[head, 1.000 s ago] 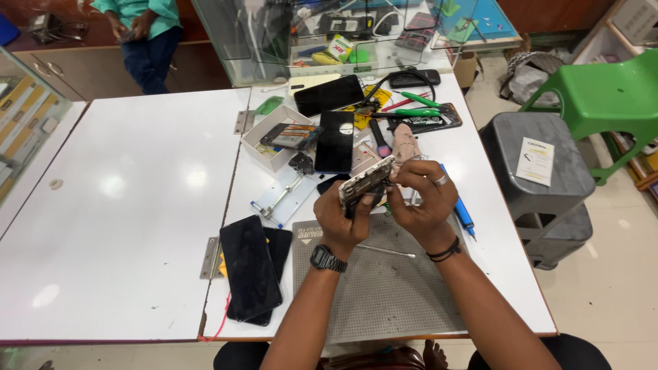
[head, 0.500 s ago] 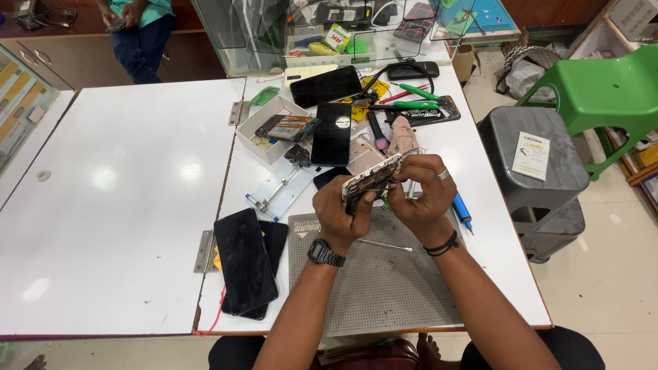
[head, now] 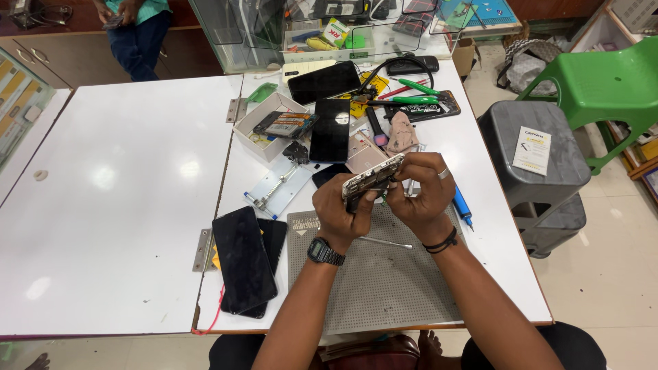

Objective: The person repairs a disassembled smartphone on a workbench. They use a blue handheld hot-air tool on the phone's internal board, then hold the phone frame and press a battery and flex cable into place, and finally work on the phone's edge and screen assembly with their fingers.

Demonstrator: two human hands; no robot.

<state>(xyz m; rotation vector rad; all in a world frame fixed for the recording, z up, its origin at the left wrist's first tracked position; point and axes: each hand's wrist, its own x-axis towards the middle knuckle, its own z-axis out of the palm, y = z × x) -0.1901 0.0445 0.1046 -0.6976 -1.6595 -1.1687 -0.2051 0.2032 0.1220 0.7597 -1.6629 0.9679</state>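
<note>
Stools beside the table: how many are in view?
2. A grey stool stands right of the white table; a green stool stands behind it, partly cut off by the frame.

Bench (head: 123, 205): white, smooth, glossy, throws back ceiling light. Work mat (head: 384, 288): grey, matt, finely dotted texture. Opened phone (head: 370, 181) held in both hands: bare metal frame, dull sheen. Dark phone screens (head: 243, 264): glossy glass. Thin probe (head: 384, 242) on mat: bright metal. Stool (head: 531, 161): grey matt plastic, paper slip on top. Chair (head: 603, 79): green plastic, slight gloss. Wristwatch (head: 323, 252): black matt plastic strap.
</note>
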